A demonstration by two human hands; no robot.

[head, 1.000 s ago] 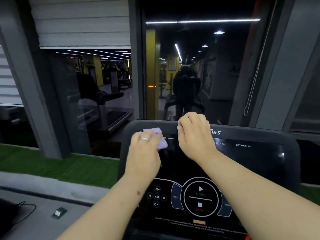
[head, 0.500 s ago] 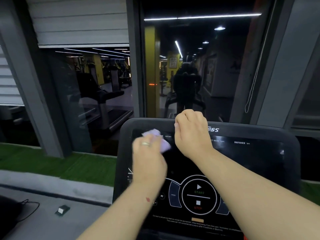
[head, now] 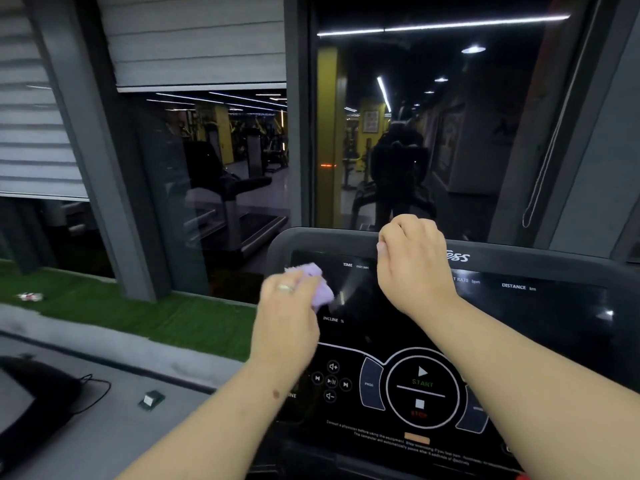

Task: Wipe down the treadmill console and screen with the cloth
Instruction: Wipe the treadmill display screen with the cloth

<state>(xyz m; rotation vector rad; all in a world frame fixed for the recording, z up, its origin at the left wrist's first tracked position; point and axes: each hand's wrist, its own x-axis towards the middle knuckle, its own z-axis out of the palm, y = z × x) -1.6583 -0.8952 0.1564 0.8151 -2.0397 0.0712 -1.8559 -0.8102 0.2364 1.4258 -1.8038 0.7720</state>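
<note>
The cloth [head: 320,284], a small lilac wad, sits bunched in the left hand [head: 289,315] and presses against the upper left part of the dark screen [head: 485,323], just below the TIME label and above the INCLINE label. The left hand's fingers are clenched around it, a ring showing on one of them. The right hand [head: 414,263] rests curled over the top edge of the treadmill console [head: 519,263], its fingers bent over the rim as if steadying the panel; whether they truly grasp the rim I cannot tell.

Most of the screen to the right, around the DISTANCE readout, and the whole lower control zone look yet to be wiped, so the job seems early.

The main risk lies lower down: the START button [head: 422,377] and the round media keys [head: 330,381] sit right in the path of a downward pass, and a firm press of the cloth there could trigger the belt or change a setting. A wadded cloth also covers little area and may leave streaks on the glossy panel.
</note>
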